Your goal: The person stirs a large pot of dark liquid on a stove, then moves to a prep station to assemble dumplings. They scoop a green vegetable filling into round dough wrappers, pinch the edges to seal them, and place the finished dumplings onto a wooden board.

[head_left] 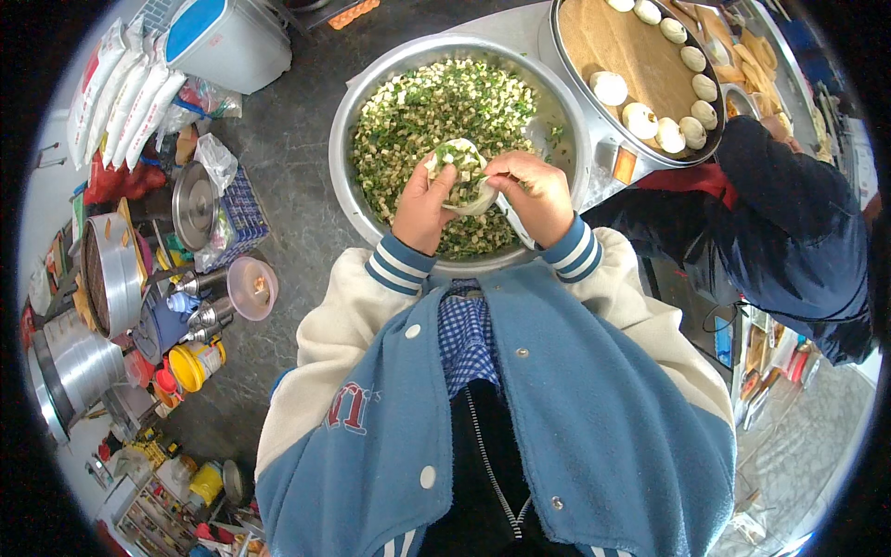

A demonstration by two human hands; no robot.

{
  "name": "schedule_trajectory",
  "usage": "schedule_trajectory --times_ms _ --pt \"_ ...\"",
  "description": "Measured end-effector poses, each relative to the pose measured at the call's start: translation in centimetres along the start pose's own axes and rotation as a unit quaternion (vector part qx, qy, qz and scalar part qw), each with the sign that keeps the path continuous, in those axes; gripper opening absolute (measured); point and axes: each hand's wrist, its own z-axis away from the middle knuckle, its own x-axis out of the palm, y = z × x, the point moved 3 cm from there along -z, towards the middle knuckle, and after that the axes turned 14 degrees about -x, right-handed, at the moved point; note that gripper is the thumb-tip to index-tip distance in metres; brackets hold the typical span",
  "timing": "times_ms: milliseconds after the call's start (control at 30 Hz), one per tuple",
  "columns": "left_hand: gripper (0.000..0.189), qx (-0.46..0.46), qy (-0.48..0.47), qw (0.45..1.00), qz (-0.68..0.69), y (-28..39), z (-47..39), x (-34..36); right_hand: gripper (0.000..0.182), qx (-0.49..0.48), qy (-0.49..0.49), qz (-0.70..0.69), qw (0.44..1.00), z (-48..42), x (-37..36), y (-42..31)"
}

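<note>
A round dough wrapper (pixel 480 203) with green and white filling (pixel 461 167) in it is held over a large metal basin (pixel 340 153). My left hand (pixel 424 202) cups the wrapper from the left, its thumb on the filling. My right hand (pixel 534 195) pinches the wrapper's right edge between thumb and fingers. The basin holds chopped greens mixed with small pale cubes (pixel 424 104). Beside my right hand lies a pale, flat-edged utensil (pixel 515 221), partly hidden by that hand. At the upper right, a round steamer tray (pixel 612 45) lined with brown cloth carries several filled buns (pixel 640 120).
A co-worker in dark clothes (pixel 793 223) is at the right, near the steamer tray. A small metal bowl (pixel 741 102) stands beyond the tray. On the floor at left are a grey bin (pixel 233 49), a blue crate (pixel 243 212), a pink plastic basin (pixel 252 288) and a yellow bucket (pixel 191 367).
</note>
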Motion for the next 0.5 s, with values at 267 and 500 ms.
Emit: schedule_trajectory --times_ms 267,500 --pt "0.034 0.041 -0.042 0.998 -0.03 -0.5 -0.6 -0.5 0.009 0.192 0.035 -0.131 0.972 1.2 0.5 1.4" --pt "0.035 0.062 0.027 0.99 -0.126 -0.1 0.1 0.7 0.011 -0.081 -0.019 0.072 0.994 -0.3 -0.1 -0.8"
